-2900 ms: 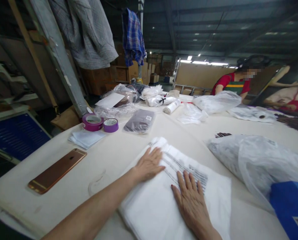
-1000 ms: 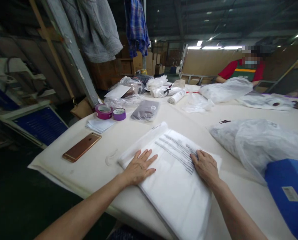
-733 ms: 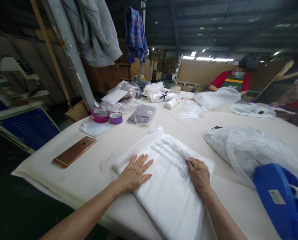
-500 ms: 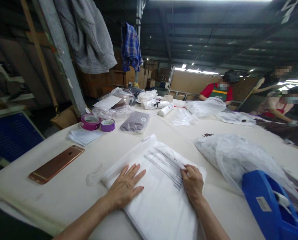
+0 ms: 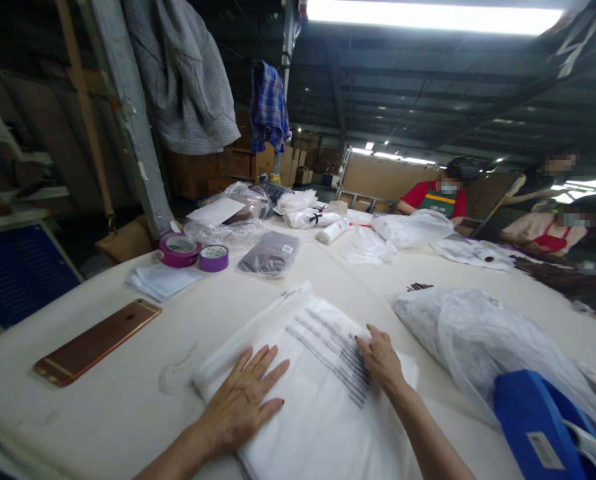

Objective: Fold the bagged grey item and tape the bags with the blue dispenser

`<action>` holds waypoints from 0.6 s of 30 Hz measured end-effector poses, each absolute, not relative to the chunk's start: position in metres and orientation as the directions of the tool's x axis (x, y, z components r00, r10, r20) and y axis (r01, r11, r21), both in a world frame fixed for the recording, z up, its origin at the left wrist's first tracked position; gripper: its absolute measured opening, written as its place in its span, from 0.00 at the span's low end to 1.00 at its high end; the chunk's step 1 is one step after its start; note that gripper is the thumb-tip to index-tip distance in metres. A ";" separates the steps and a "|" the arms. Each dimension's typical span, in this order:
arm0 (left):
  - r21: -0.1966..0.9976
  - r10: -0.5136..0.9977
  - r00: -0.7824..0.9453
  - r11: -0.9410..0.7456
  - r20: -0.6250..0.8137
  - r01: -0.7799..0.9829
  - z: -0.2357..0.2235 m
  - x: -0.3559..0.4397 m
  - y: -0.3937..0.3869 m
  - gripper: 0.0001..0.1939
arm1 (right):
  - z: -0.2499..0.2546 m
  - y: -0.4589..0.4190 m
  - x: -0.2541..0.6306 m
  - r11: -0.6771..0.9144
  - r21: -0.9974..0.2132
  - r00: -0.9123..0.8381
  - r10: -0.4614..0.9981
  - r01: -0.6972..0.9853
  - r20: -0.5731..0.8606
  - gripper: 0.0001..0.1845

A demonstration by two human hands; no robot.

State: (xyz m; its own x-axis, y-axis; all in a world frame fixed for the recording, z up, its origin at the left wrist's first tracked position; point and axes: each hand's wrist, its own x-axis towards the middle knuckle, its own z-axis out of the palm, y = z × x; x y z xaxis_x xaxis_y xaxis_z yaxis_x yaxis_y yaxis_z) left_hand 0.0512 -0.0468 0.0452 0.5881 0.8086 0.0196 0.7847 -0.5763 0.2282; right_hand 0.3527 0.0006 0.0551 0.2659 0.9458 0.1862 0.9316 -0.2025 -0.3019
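A stack of white plastic bags with lines of dark print lies on the table in front of me. My left hand rests flat on its left side, fingers spread. On the upper right, beside the printed lines, my right hand touches the plastic with its fingertips. Its forefinger is stretched out and stands apart from the others, some of which are hidden. I see nothing held in either hand.
A phone, folded pale sheets, purple tape rolls and a bagged grey garment lie left and beyond. To the right are a filled clear bag and a blue tape dispenser. People work across the table.
My right hand's bent, closed fingers have loosened, and the forefinger now reaches forward. The left hand stays flat on the bags. The view has tilted up slightly.
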 end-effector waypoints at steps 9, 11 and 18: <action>0.240 0.792 0.605 -0.606 0.086 0.759 0.044 0.050 -0.047 0.29 | 0.041 -0.005 0.334 -0.145 -0.260 0.219 0.934 0.954 0.283 0.17; 0.237 0.793 0.605 -0.602 0.066 0.763 0.044 0.049 -0.047 0.28 | 0.041 -0.007 0.333 -0.108 -0.261 0.190 0.931 0.959 0.313 0.17; 0.177 0.789 0.602 -0.614 0.120 0.770 0.045 0.050 -0.046 0.28 | 0.047 -0.005 0.328 0.004 -0.337 0.115 0.937 0.942 0.331 0.13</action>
